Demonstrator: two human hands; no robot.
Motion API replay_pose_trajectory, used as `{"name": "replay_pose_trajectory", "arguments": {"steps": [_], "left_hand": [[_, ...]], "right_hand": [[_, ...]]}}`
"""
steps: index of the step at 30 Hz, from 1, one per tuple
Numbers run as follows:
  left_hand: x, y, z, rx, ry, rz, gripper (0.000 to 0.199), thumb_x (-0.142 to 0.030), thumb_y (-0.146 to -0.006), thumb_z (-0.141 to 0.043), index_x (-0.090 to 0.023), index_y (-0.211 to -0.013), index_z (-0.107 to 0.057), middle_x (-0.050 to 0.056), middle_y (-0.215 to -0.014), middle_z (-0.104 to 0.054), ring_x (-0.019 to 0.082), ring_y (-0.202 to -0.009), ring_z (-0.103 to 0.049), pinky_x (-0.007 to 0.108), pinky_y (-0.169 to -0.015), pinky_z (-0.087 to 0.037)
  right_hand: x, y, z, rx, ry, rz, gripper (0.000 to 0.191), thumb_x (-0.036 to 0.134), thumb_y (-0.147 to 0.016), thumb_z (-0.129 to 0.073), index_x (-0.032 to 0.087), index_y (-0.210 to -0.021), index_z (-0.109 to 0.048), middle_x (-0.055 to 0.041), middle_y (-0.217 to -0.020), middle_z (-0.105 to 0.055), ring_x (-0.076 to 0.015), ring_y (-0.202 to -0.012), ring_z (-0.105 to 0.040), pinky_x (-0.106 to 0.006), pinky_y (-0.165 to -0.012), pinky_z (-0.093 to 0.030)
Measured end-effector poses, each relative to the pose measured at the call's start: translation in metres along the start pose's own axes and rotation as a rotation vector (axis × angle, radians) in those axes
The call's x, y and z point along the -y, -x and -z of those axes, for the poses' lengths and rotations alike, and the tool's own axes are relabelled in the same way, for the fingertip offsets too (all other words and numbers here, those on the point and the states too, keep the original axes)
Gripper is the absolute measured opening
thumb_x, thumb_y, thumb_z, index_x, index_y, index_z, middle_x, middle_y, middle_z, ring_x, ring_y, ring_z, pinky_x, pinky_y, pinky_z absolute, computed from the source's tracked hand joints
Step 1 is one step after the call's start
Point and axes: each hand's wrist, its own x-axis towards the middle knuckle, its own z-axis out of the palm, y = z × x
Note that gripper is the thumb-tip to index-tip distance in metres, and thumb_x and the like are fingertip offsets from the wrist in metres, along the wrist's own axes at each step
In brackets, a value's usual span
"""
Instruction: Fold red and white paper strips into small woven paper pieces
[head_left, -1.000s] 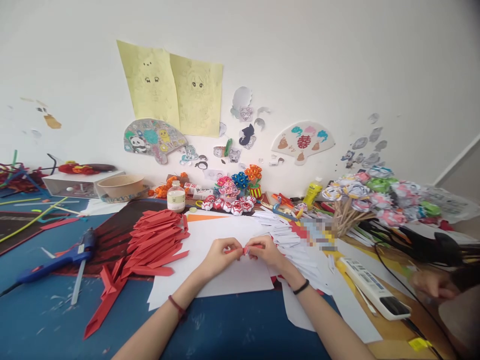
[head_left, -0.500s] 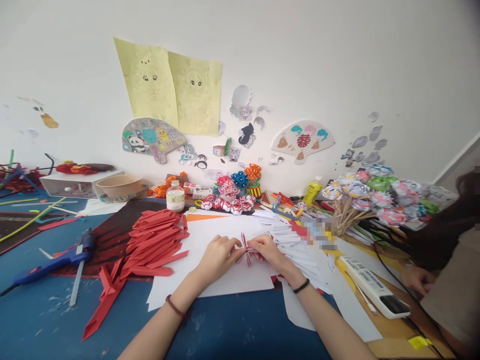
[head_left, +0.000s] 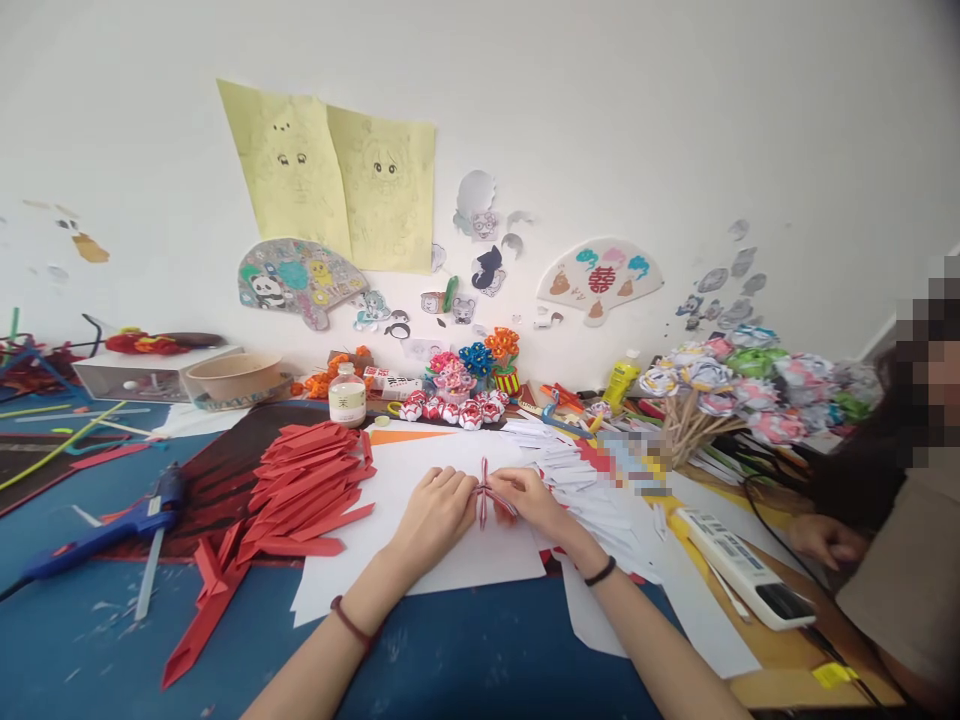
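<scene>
Between my two hands is a small cross-shaped piece of folded red and white paper strips (head_left: pixel 484 510), held just above white paper sheets (head_left: pixel 405 555). My left hand (head_left: pixel 439 508) pinches its left side, the fingers curled in. From the right, my right hand (head_left: pixel 529 498) grips the other side between thumb and fingers. A heap of folded red paper strips (head_left: pixel 307 485) lies left of my hands. Folded white paper strips (head_left: pixel 581 490) are spread out to the right. Fingertips partly hide the middle of the piece.
A blue glue gun (head_left: pixel 112 535) lies at left. Behind my hands stand a glass jar (head_left: pixel 347 395) and red-white paper flowers (head_left: pixel 457 410). At right are a paper-flower bouquet (head_left: pixel 739 385), a white power strip (head_left: pixel 746 570) and another person's hand (head_left: pixel 829 540).
The folded paper piece has shifted slightly left and turned, its upright strips now standing more vertical. My left fingers have closed in nearer its centre. The view has moved slightly.
</scene>
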Motion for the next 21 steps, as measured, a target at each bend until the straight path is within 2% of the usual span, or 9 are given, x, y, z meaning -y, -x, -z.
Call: {"name": "replay_pose_trajectory", "arguments": {"steps": [3, 6, 10, 14, 21], "left_hand": [[0.003, 0.0, -0.001, -0.014, -0.016, 0.038, 0.017, -0.021, -0.095, -0.039, -0.018, -0.092, -0.056, 0.005, -0.08, -0.059, 0.021, -0.078, -0.052, 0.035, -0.074, -0.037], [0.005, 0.0, 0.0, -0.014, -0.044, 0.045, 0.019, -0.021, -0.095, -0.038, -0.018, -0.091, -0.056, 0.005, -0.08, -0.059, 0.021, -0.078, -0.052, 0.036, -0.075, -0.037], [0.004, 0.0, -0.001, -0.01, -0.069, 0.032, 0.02, -0.022, -0.096, -0.037, -0.018, -0.09, -0.056, 0.005, -0.08, -0.059, 0.021, -0.079, -0.053, 0.037, -0.076, -0.036], [0.003, 0.001, -0.003, -0.002, -0.064, 0.01, 0.022, -0.023, -0.097, -0.036, -0.018, -0.089, -0.055, 0.005, -0.08, -0.059, 0.021, -0.078, -0.052, 0.037, -0.074, -0.035], [0.003, 0.001, -0.004, -0.017, -0.033, -0.001, 0.023, -0.024, -0.098, -0.035, -0.018, -0.089, -0.056, 0.004, -0.081, -0.06, 0.02, -0.079, -0.053, 0.036, -0.075, -0.035]], "right_hand": [[0.002, -0.001, 0.003, -0.047, 0.139, 0.084, 0.038, 0.046, -0.078, -0.067, 0.017, -0.102, -0.067, -0.0051, -0.084, -0.069, -0.0135, -0.061, -0.06, -0.025, -0.057, -0.05], [0.003, -0.001, 0.008, -0.094, 0.294, 0.196, 0.043, 0.042, -0.075, -0.072, 0.021, -0.112, -0.065, -0.0069, -0.105, -0.068, -0.0167, -0.077, -0.062, -0.029, -0.069, -0.051], [0.005, 0.0, 0.011, -0.113, 0.406, 0.34, 0.035, 0.04, -0.081, -0.068, 0.023, -0.111, -0.067, -0.0071, -0.108, -0.067, -0.0198, -0.088, -0.062, -0.033, -0.079, -0.05], [0.007, 0.001, 0.008, -0.144, 0.509, 0.44, 0.021, 0.032, -0.085, -0.064, 0.024, -0.104, -0.068, -0.0059, -0.102, -0.069, -0.0222, -0.099, -0.06, -0.037, -0.089, -0.046], [0.01, 0.005, 0.003, -0.125, 0.537, 0.451, 0.015, 0.025, -0.085, -0.064, 0.022, -0.1, -0.066, -0.0059, -0.096, -0.067, -0.0208, -0.092, -0.06, -0.034, -0.082, -0.047]]}}
